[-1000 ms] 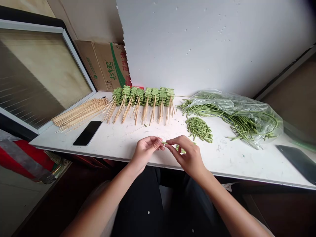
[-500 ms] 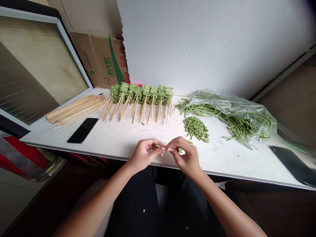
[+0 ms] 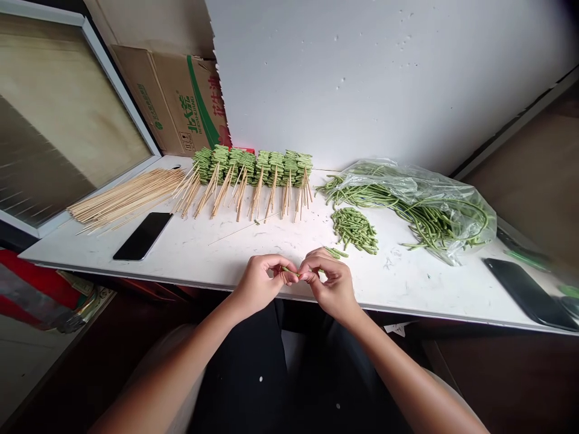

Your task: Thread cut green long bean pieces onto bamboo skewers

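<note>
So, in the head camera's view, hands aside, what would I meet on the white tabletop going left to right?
Loose pile of thin, pale wooden skewers → stacked green bean pieces on wooden skewers → heap of short, cut green beans → flat, dark rectangular object.

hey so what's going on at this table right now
A person's left hand holds a small green bean piece, tip to tip with the right hand. Nearby lies a pile of cut beans; behind it, long beans partly under a plastic bag. Farther left, skewered beans sit stacked beside loose sticks.

A pitted, pale panel (image 3: 362, 78) stands behind the white table (image 3: 217, 262); a framed pane (image 3: 58, 102) slants at left.
</note>
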